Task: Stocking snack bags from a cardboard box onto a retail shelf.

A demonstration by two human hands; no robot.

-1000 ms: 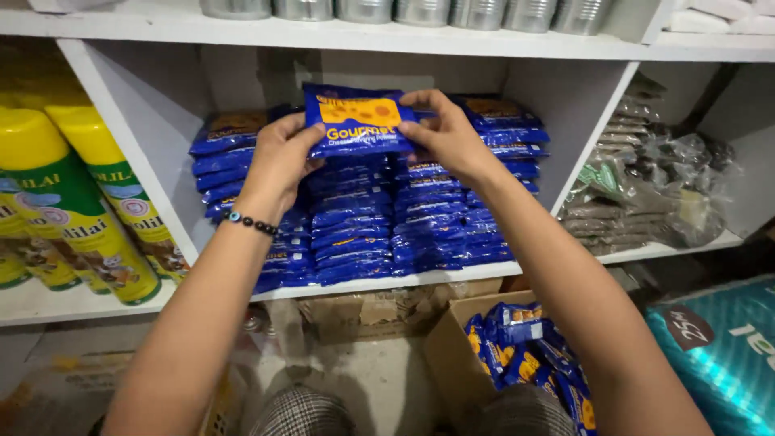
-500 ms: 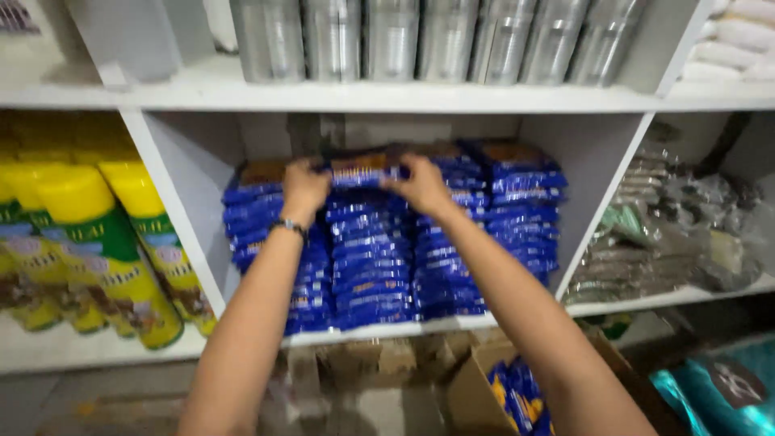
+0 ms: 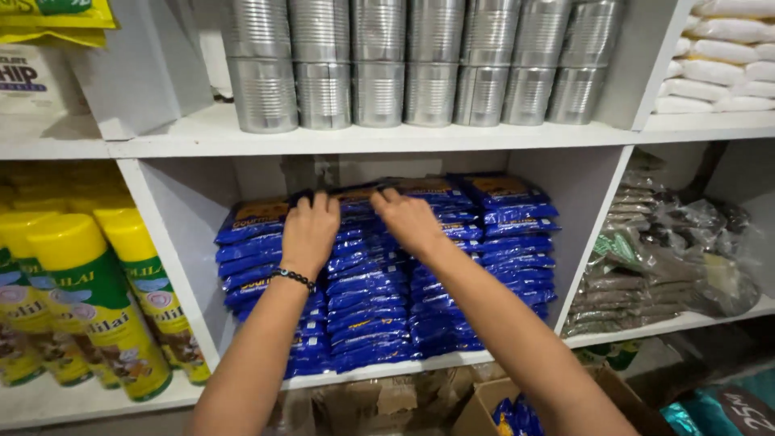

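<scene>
At the frame's centre, the left hand and right hand press curled fingers on the top blue packet of the middle stack, under silver cans.

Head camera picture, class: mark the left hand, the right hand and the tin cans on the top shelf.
left hand (image 3: pixel 309 232), head view, on the back of the hand.
right hand (image 3: pixel 408 220), head view, on the back of the hand.
tin cans (image 3: pixel 382 63), head view, on the middle can's ribbed side.
</scene>
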